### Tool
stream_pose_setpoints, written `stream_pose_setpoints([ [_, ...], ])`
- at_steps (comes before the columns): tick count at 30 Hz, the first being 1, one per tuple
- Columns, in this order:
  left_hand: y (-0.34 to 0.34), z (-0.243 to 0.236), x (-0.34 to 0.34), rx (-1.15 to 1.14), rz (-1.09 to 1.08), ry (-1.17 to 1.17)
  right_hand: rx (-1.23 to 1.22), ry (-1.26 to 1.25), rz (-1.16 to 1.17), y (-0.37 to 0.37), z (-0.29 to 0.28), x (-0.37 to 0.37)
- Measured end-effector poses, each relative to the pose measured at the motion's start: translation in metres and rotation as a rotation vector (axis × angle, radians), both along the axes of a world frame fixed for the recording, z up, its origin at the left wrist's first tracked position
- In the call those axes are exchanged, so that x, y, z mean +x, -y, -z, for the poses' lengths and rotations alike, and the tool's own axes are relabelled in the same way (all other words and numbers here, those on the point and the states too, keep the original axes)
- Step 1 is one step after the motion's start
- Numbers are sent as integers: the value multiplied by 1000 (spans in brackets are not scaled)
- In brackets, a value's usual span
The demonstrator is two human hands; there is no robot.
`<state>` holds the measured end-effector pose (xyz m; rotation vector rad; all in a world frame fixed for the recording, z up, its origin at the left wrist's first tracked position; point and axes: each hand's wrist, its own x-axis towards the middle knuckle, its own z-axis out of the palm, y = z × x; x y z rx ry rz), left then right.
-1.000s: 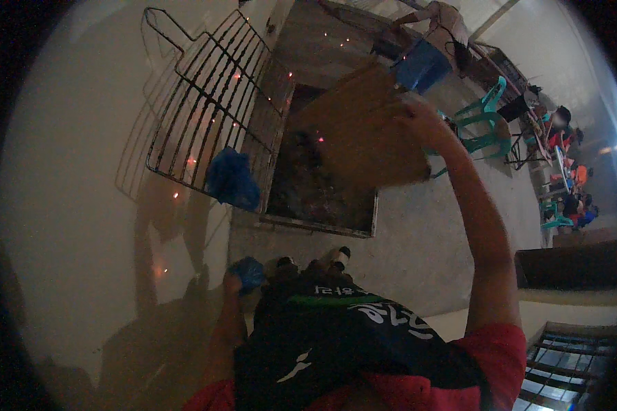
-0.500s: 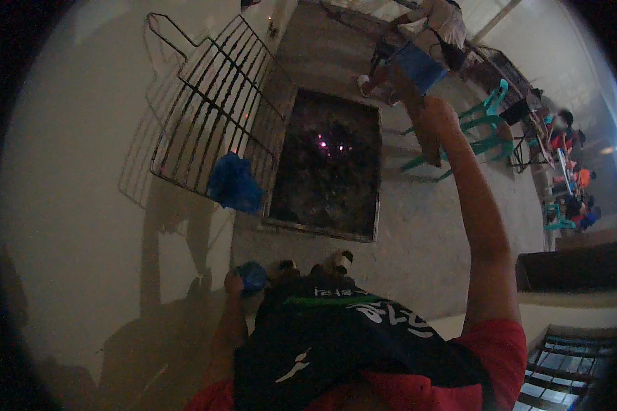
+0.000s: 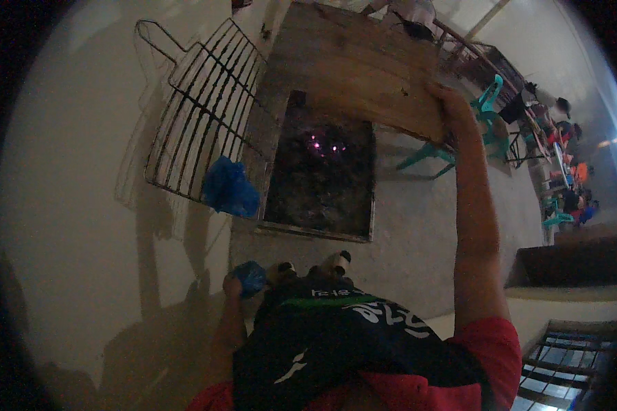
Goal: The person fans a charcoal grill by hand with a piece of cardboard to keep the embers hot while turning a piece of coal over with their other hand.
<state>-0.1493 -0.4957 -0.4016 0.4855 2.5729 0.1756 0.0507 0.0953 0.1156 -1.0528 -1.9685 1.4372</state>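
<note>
My right hand [image 3: 450, 103], arm stretched far forward, grips the right edge of a flat brown board [image 3: 373, 85], cardboard or thin wood. Its broad face spreads over the far end of a dark, shallow rectangular grill bed [image 3: 320, 188]. Pinkish glowing embers [image 3: 325, 146] show in the bed, below the board's near edge. Low on the left, my left hand [image 3: 232, 283] is closed on a crumpled blue plastic bag [image 3: 250, 277]; its fingers are partly hidden.
A wire grill rack [image 3: 202, 109] with a handle leans against the pale wall on the left. Another blue plastic bag [image 3: 231, 186] is at its lower corner. Green plastic chairs [image 3: 487, 103] stand at right. Another person [image 3: 413, 12] is beyond the board, with people around tables farther right.
The board, seen nearly edge-on before, has turned its broad face and swung left over the grill bed. My left hand stays in place with the bag.
</note>
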Motion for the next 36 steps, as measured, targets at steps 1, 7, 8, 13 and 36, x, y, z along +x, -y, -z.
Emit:
stream_pose_setpoints([
  [1, -4, -2, 1, 37, -195, 92, -128, -124, 33, 8, 5, -2],
  [7, 8, -24, 3, 303, 73, 65, 254, 370, 53, 62, -18, -9],
  [8, 7, -23, 3, 280, 52, 67, 103, 174, 59, 55, -11, -5],
  [13, 15, -20, 1, 264, -8, 10, 488, 511, 101, 29, 12, 11],
  [36, 0, -34, 0, 158, 399, -253, 833, 900, -307, 152, -28, -44],
])
